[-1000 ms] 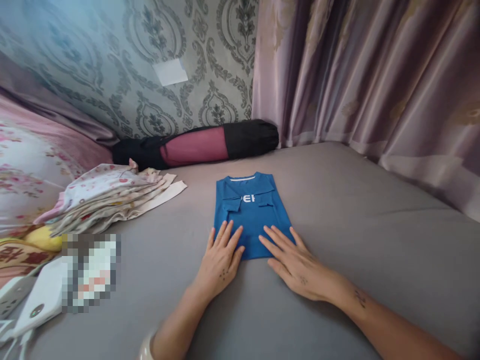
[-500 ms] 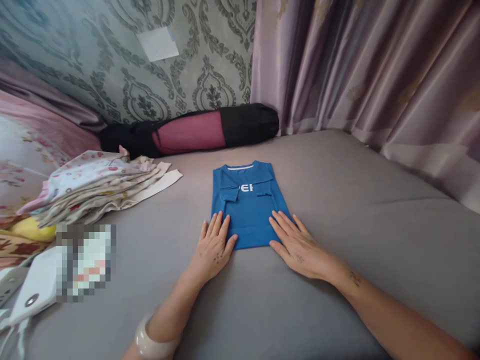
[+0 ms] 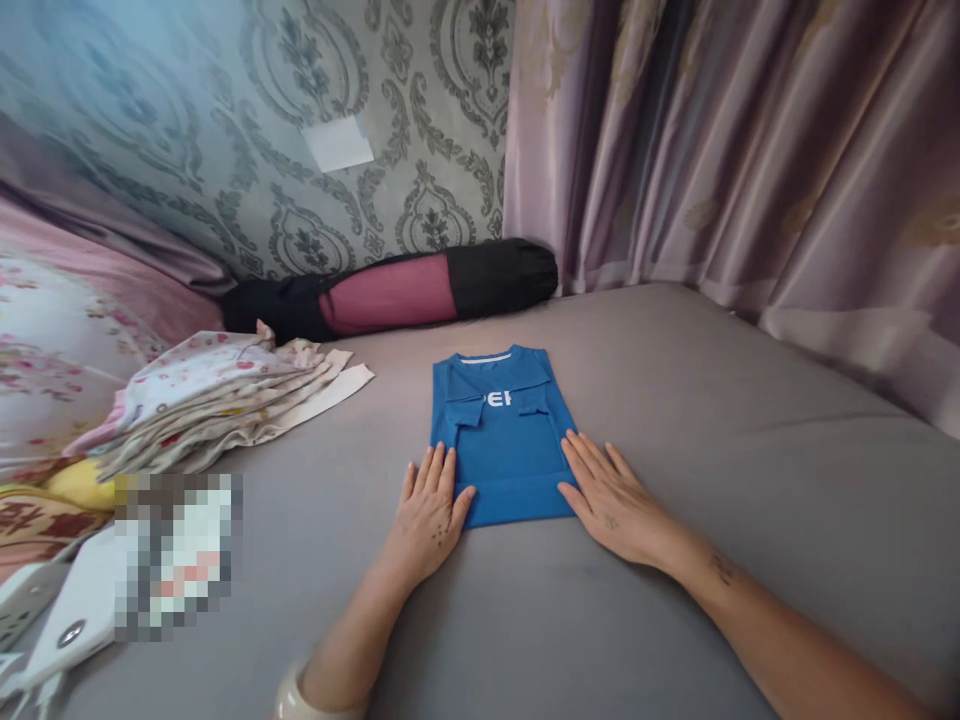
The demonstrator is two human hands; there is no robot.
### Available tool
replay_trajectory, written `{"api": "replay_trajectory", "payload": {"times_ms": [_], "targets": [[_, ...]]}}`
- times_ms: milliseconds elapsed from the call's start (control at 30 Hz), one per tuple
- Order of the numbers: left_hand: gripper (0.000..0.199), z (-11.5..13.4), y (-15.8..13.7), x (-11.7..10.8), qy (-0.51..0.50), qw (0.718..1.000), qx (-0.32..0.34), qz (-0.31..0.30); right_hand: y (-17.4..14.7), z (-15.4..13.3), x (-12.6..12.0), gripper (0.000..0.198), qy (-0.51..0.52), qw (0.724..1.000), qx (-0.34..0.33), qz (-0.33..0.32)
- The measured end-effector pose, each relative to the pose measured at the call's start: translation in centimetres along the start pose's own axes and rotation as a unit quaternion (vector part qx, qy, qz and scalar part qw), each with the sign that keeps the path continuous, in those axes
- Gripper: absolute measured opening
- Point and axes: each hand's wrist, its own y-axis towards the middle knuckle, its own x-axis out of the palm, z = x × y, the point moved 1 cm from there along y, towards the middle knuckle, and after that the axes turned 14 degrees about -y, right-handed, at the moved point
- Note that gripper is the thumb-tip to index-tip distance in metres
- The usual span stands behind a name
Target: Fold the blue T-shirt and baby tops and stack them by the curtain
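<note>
L fingers (image 3: 435,472), R fingers (image 3: 589,464) wider apart vs before.

Blue shirt (image 3: 510,450), folded, lying flat

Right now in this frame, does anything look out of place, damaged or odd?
One oddity: a pixelated patch at lower left, beside the white device, hides whatever lies there. The blue shirt lies flat, neatly folded; no spill or damage shows.

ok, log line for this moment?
left hand: touching near-left corner, folded blue fabric shirt | right hand: touching near-right corner | sleeves: folded inward | under shirt: grey fabric sheet
</note>
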Motion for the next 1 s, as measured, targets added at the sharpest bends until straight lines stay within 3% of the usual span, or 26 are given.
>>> {"api": "replay_trajectory", "payload": {"times_ms": [133, 233, 400, 500, 733, 800, 867, 933, 1000], "targets": [[0.060, 0.4, 0.0, -0.8, -0.012, 0.999, 0.016, 0.034, 0.0, 0.1, -0.4, 0.066, 0.011, 1.000, 0.006, 0.000], [0.049, 1.6, 0.0, -2.2, -0.051, 0.994, 0.073, 0.064, -0.4, -0.4, -1.2, 0.065, 0.017, 1.000, -0.006, 0.023], [0.029, 4.1, -0.4, -3.4, -0.159, 0.973, 0.167, 0.005, -1.9, -2.1, -2.1, 0.056, 0.052, 0.991, -0.119, 0.029], [0.018, 4.6, -0.4, -3.0, -0.192, 0.966, 0.172, -0.020, -2.4, -2.7, -2.1, 0.055, 0.070, 0.984, -0.163, 0.005], [0.018, 4.7, -0.1, -3.1, -0.240, 0.957, 0.164, -0.018, -2.1, -2.2, -2.7, 0.055, 0.120, 0.980, -0.158, -0.034], [0.020, 4.8, -0.1, -4.5, -0.299, 0.942, 0.151, 0.016, -2.0, -2.0, -4.2, 0.055, 0.152, 0.976, -0.152, -0.035], [0.023, 5.1, -0.2, -7.0, -0.374, 0.914, 0.128, 0.088, -2.0, -1.8, -7.0, 0.054, 0.195, 0.971, -0.142, 0.001], [0.024, 5.6, -0.3, -10.6, -0.432, 0.881, 0.105, 0.164, -2.5, -1.2, -10.6, 0.051, 0.250, 0.958, -0.118, 0.075], [0.023, 6.3, -0.6, -14.6, -0.471, 0.830, 0.128, 0.270, -3.8, 0.1, -14.2, 0.050, 0.295, 0.937, -0.088, 0.163]]}}
